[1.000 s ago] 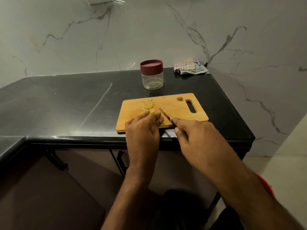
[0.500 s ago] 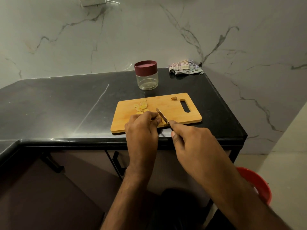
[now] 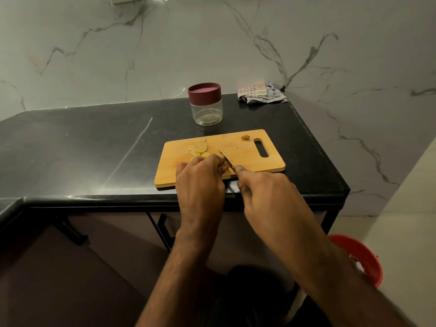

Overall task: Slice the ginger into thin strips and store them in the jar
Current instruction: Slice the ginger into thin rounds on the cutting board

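The work stood partway through the cutting. On the board [image 3: 245,159], which lay near the front edge of the black counter [image 3: 82,147], a small heap of pale round slices [image 3: 199,148] had gathered toward the far left corner, and a small brown stub [image 3: 245,137] sat apart by the handle slot, probably a trimmed end. The left hand [image 3: 200,178] rested knuckles-up on the near part of the board with its fingers curled down; they seemed to pin whatever ginger was being cut, but that piece was hidden beneath them, so what they held could not be told for certain. The right hand [image 3: 264,192] gripped the handle of the knife [image 3: 227,160], whose blade ran away from the person just beside the left fingertips, its edge down at the board. The jar [image 3: 205,105] stood beyond the board, well apart from both hands, with its maroon lid on and nothing visible inside the clear glass. Judging by this, only rounds had been made so far; cutting them into thin strips, opening the jar and moving the strips in all seemed left to do. A striped cloth [image 3: 260,92] lay in the back corner, and a red bucket [image 3: 361,258] stood on the floor at the right.
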